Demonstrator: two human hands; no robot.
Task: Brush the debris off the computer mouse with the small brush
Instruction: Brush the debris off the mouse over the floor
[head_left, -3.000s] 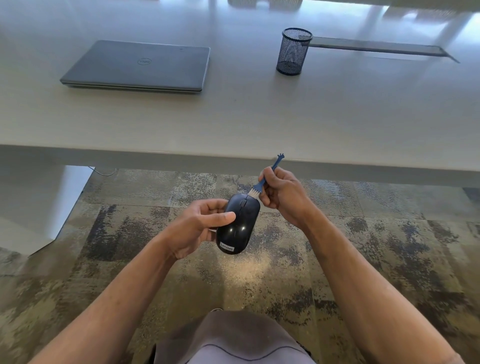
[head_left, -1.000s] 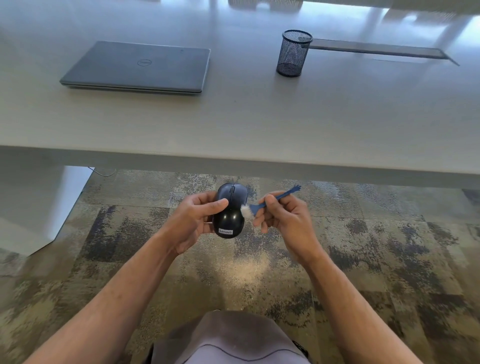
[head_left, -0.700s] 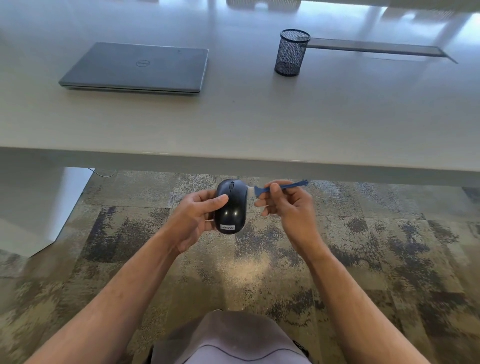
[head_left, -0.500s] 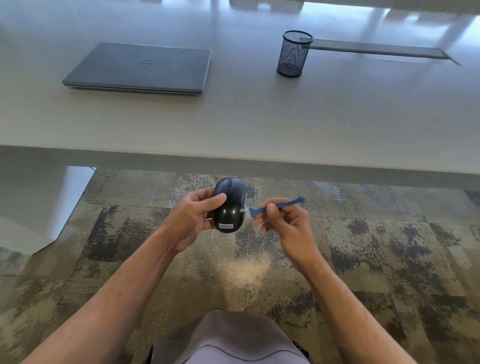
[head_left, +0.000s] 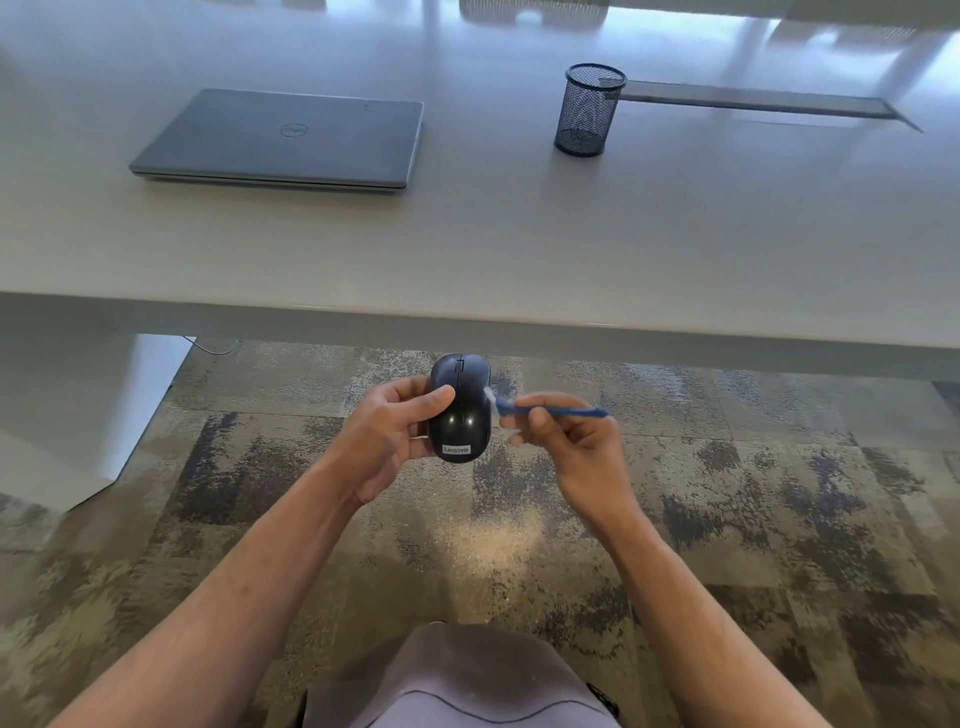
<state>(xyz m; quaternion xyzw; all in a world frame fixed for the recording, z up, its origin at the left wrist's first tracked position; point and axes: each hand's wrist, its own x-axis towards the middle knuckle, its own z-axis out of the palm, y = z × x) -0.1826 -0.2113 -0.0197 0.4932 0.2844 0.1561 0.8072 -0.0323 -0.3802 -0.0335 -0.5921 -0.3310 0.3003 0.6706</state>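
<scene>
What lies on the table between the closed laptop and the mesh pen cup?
Nothing: in the head view, the table is bare between laptop and mesh cup.

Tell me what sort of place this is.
Probably an office or meeting room: a long pale table bears a closed laptop and a mesh pen cup, with patterned carpet on the floor beneath.

Daylight from the far side washes the table (head_left: 519, 234) with pale glare. The carpet (head_left: 779, 493) beneath is dimmer. The right hand (head_left: 566, 441) and brush (head_left: 545, 411) are motion-blurred. Wide-angle distortion bends the table's edge.
</scene>
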